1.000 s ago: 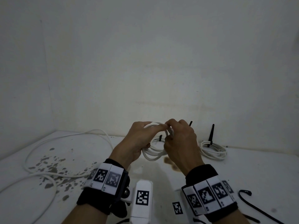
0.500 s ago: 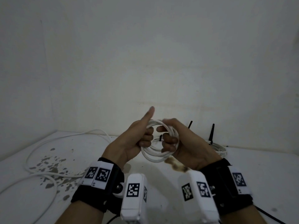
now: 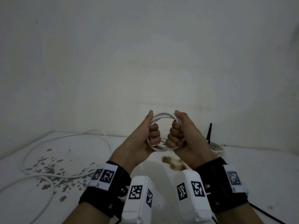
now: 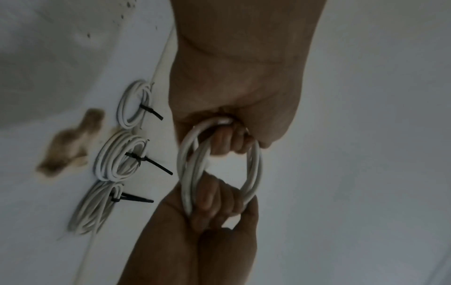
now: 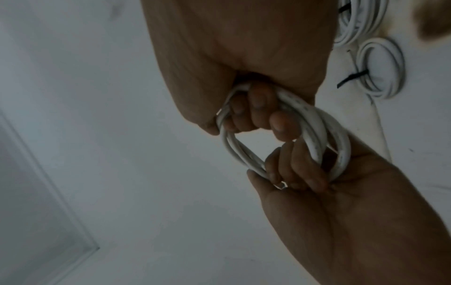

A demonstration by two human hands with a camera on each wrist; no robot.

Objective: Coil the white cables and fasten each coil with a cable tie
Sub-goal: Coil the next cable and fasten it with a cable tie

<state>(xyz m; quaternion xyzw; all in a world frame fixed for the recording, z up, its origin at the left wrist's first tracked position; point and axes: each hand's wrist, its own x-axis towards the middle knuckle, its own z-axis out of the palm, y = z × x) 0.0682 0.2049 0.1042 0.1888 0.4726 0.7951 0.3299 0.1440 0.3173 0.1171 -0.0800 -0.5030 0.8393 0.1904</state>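
Observation:
I hold a small coil of white cable (image 3: 163,115) up in front of the wall, above the white table (image 3: 258,172). My left hand (image 3: 152,135) grips its left side with the fingers curled through the loop and the thumb raised. On the opposite side my right hand (image 3: 175,135) grips it the same way. The left wrist view shows the coil (image 4: 253,169) stretched as an oval between both fists. No tie shows on this coil. The right wrist view shows the coil (image 5: 317,131) with several turns.
Three tied coils (image 4: 119,156) with black cable ties lie in a row by the wall; one tied coil (image 3: 216,147) shows behind my right hand. A loose white cable (image 3: 64,138) sprawls at the left over dark specks. A black tie (image 3: 267,214) lies at bottom right.
My right hand turned palm up and slid to the coil's right side. Both hands lifted the coil and moved apart, opening the loop between them.

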